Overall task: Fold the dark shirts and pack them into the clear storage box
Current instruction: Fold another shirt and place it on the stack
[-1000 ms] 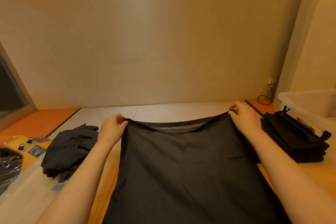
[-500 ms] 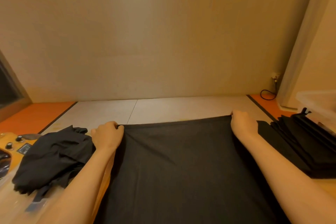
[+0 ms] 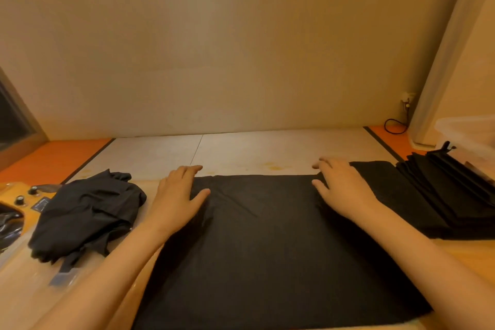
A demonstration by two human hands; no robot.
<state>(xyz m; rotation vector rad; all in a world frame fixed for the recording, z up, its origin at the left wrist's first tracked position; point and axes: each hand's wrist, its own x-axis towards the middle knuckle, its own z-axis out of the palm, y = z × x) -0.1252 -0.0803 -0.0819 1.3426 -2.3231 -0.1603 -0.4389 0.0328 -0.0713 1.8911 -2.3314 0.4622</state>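
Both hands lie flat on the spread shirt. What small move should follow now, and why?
Probably slide the left hand and right hand outward to smooth the spread shirt before folding: both lie open and flat at its far edge, and faint creases show between them.

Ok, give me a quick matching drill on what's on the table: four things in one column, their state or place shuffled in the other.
Things:
1. middle shirt
2. left shirt
3. pile of shirts
4. clear box

States or places:
A. crumpled in a heap
B. far right edge, beyond the pile
C. spread flat
D. folded and stacked, on the right

Pairs: 1-C, 2-A, 3-D, 4-B.
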